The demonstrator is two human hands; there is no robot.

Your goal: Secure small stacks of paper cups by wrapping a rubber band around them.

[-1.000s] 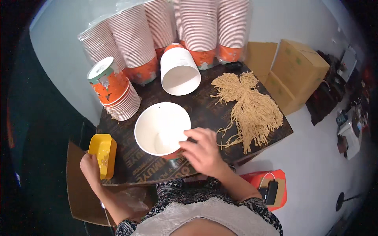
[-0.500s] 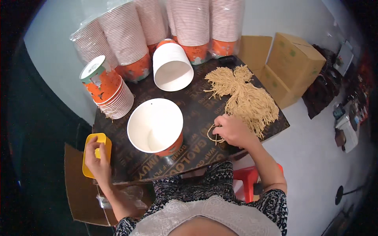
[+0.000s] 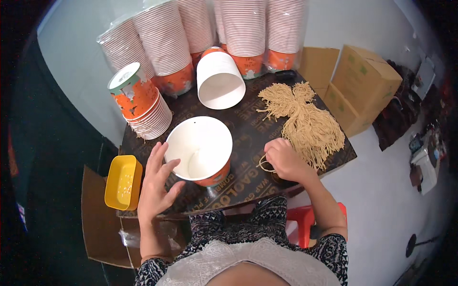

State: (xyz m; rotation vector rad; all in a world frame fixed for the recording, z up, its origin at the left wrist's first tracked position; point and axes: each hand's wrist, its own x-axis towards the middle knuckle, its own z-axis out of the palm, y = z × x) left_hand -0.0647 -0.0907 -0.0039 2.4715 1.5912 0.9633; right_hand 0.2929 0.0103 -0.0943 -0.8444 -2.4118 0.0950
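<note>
A large paper bucket (image 3: 217, 176), white inside and orange outside, stands upright on the dark table in front of me. A small dark hole shows in its wall near the far rim. Beside its left rim is my left hand (image 3: 156, 185), open with the fingers spread; whether they touch the rim I cannot tell. To the right of the bucket, my right hand (image 3: 287, 162) is closed on a tan cord (image 3: 262, 164), which hangs in a loop from the fingertips. Just beyond that hand lies a spread bundle of tan cords (image 3: 310, 126).
A yellow tray (image 3: 110, 183) with small pale pieces sits at the table's left edge. Behind stand nested buckets (image 3: 145, 114), a tipped bucket (image 3: 221, 81) and tall wrapped stacks (image 3: 164, 43). Cardboard boxes (image 3: 365, 90) are at right; a red stool (image 3: 303, 219) is below.
My left hand has moved right, from over the yellow tray to the bucket's left rim. The right hand still holds the cord. The whole view has shifted slightly.
</note>
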